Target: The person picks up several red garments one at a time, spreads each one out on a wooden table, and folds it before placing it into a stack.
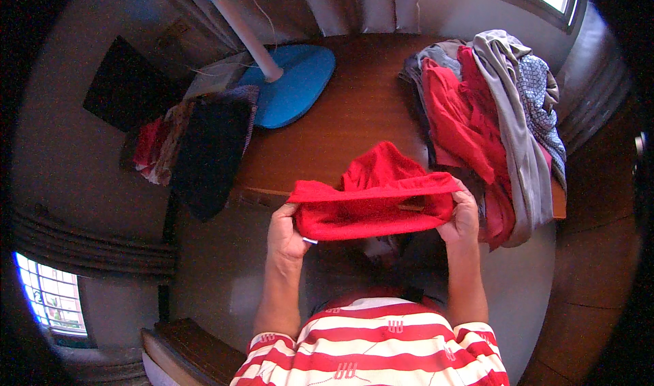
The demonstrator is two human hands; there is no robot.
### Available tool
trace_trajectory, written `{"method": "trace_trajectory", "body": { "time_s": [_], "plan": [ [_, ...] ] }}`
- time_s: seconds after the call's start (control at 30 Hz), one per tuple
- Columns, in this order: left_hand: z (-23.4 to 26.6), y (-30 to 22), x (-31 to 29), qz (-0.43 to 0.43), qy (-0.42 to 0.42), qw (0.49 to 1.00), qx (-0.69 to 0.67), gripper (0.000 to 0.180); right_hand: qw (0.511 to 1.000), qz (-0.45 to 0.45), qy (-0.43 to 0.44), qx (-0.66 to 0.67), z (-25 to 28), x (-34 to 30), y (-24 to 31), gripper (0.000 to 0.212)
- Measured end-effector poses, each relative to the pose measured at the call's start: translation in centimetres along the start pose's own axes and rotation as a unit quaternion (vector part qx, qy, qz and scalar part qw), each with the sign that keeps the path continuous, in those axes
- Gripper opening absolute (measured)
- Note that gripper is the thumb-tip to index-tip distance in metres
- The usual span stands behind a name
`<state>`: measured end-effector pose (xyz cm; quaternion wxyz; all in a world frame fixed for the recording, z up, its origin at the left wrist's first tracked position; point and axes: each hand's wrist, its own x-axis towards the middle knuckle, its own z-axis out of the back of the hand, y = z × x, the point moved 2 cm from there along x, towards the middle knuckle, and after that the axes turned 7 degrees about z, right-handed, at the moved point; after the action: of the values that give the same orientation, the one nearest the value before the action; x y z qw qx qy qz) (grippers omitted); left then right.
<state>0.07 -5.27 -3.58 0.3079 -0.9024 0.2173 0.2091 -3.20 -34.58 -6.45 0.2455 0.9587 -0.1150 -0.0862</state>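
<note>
Hanging at the table's point(371, 79) near edge, the garment point(375, 217) stretches between left hand point(283, 235) and right hand point(462, 217), each pinched closed on one end of its open rim; probably light, limp, hardly slippery or fragile, best held by those two rim ends.

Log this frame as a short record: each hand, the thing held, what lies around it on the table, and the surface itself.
Left hand: gripping the left end of the red garment, left hand
Right hand: gripping its right end, right hand
Held item: red garment, stretched between both hands, opening toward the wearer
Surface: brown wooden table
Right side: heaped clothes, red, grey, beige and patterned
Left side: dark cloth
Far left: blue stand base with white pole
</note>
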Motion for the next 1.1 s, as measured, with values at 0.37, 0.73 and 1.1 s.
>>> {"method": "trace_trajectory", "body": {
  "time_s": [0.37,0.73,1.1],
  "plan": [
    [-4.5,3.1,-0.5,0.057,-0.032,0.998,-0.014,0.033,0.986,0.071,-0.015,-0.149,-3.0,-1.6,-1.1,0.054],
    [-5.9,4.2,-2.0,0.047,0.002,0.999,-0.007,0.033,0.852,0.119,0.271,-0.432,-6.9,-4.0,-1.7,0.028],
    [-6.2,4.7,-2.8,0.029,0.048,0.998,0.007,0.035,0.837,0.192,0.202,-0.470,-7.2,-4.5,-2.8,0.020]
  ]
}}
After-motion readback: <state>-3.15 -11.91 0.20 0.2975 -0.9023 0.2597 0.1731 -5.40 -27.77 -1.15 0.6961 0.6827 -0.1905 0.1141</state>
